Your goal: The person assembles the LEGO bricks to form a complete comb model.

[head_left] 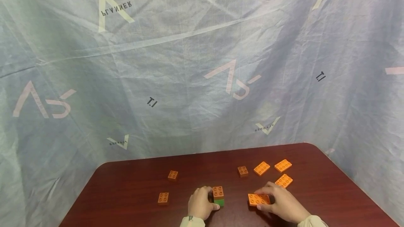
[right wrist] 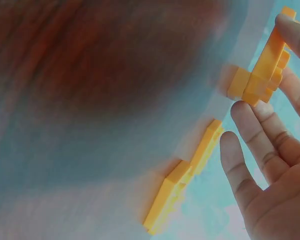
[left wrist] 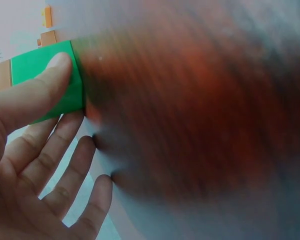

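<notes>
Near the front middle of the table, my left hand (head_left: 200, 202) grips a two-brick stack between thumb and fingers. Its lower part is a green brick (head_left: 219, 203); on top sits a brown-orange brick (head_left: 217, 191) with studs up. The left wrist view shows the thumb flat against the green brick's side. To the right, my right hand (head_left: 284, 204) pinches a flat orange building brick (head_left: 257, 198), studs up. In the right wrist view, a smaller orange block (right wrist: 238, 82) shows beside the held brick; I cannot tell whether they touch.
Square brown-orange bricks lie left of the stack, a far one (head_left: 173, 175) and a near one (head_left: 163, 198). Another brown-orange brick (head_left: 242, 171) lies behind the hands. Flat orange bricks (head_left: 261, 168) lie at the right back of the dark red table (head_left: 126, 192). A printed cloth (head_left: 189, 80) hangs behind.
</notes>
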Demonstrator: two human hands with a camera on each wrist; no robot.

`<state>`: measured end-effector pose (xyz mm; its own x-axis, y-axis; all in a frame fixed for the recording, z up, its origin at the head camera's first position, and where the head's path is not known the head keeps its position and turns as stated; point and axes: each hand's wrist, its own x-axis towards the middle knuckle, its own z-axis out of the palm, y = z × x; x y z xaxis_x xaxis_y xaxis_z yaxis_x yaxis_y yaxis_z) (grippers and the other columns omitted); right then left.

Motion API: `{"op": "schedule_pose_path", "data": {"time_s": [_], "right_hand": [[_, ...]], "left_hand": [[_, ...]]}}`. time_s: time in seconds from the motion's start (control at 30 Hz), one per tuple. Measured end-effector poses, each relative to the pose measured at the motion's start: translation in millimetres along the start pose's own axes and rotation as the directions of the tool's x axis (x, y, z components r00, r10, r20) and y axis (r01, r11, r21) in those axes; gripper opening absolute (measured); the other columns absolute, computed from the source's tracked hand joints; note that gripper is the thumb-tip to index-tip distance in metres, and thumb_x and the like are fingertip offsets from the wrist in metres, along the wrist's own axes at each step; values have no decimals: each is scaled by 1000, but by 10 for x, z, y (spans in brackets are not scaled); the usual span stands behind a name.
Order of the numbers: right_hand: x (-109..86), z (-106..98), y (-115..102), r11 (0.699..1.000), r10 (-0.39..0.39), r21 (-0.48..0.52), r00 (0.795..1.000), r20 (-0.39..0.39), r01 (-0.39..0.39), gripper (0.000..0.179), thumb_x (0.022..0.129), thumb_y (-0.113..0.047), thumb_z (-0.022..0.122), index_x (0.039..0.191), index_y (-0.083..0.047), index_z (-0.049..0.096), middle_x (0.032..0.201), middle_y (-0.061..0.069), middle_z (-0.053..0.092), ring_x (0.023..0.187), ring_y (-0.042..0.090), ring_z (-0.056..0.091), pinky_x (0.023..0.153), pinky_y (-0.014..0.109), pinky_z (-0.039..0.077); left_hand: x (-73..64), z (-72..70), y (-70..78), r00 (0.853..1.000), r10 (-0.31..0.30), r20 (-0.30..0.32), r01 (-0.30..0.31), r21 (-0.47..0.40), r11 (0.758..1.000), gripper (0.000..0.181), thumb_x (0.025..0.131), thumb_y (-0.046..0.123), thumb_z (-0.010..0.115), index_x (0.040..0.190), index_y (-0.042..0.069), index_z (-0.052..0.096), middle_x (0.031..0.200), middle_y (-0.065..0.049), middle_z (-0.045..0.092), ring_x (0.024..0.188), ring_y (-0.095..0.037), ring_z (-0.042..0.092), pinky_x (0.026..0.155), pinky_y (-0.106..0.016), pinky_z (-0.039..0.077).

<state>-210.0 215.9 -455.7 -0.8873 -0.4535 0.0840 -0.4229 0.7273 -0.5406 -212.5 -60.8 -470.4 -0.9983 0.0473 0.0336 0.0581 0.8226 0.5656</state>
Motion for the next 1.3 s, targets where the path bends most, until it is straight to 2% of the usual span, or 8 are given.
{"op": "schedule_pose_path", "data": {"time_s": [0.27, 0.5, 0.63, 0.9, 1.3], "right_hand": [[31, -27, -54, 1000, -14, -19, 999, -33, 13, 39, 78, -54, 61, 105, -27, 67, 94, -10, 55, 72, 4, 49, 61, 29, 44], [58, -72, -152, 1000, -21, 8, 999, -46, 21, 39, 77, -53, 63, 104, -25, 67, 104, -4, 57, 90, 20, 56, 71, 42, 48], [95, -76, -222, 1000, -23, 7, 999, -49, 23, 40, 75, -53, 64, 104, -26, 67, 106, -3, 56, 92, 21, 57, 72, 43, 48], [171, -71, -299, 998, -61, -14, 995, -81, 60, 40, 76, -51, 65, 104, -22, 68, 107, 0, 59, 108, 35, 51, 80, 51, 45], [251, -82, -392, 995, -89, -45, 992, -95, 85, 39, 76, -50, 66, 104, -23, 68, 111, 2, 60, 113, 39, 47, 85, 55, 42]], "left_hand": [[-1, -1, 2, 1000, 0, 0, 0, -2, 1000, 41, 59, 26, 84, 93, 12, 68, 80, 4, 60, 74, -19, 55, 69, -47, 46], [-1, -2, 5, 1000, 1, -4, -1, 3, 1000, 40, 58, 26, 85, 92, 12, 68, 78, 5, 59, 74, -19, 55, 69, -47, 46], [-6, -2, 10, 1000, 0, -9, 1, 12, 1000, 41, 58, 26, 85, 92, 11, 68, 77, 5, 58, 74, -18, 54, 70, -47, 45], [-3, 3, 5, 1000, -2, -5, 2, 15, 1000, 43, 58, 27, 85, 93, 11, 68, 80, 4, 59, 76, -20, 55, 71, -48, 45], [6, 2, -7, 1000, 12, -5, -12, 12, 1000, 40, 58, 26, 85, 91, 12, 68, 78, 5, 58, 74, -19, 54, 68, -47, 46]]}}
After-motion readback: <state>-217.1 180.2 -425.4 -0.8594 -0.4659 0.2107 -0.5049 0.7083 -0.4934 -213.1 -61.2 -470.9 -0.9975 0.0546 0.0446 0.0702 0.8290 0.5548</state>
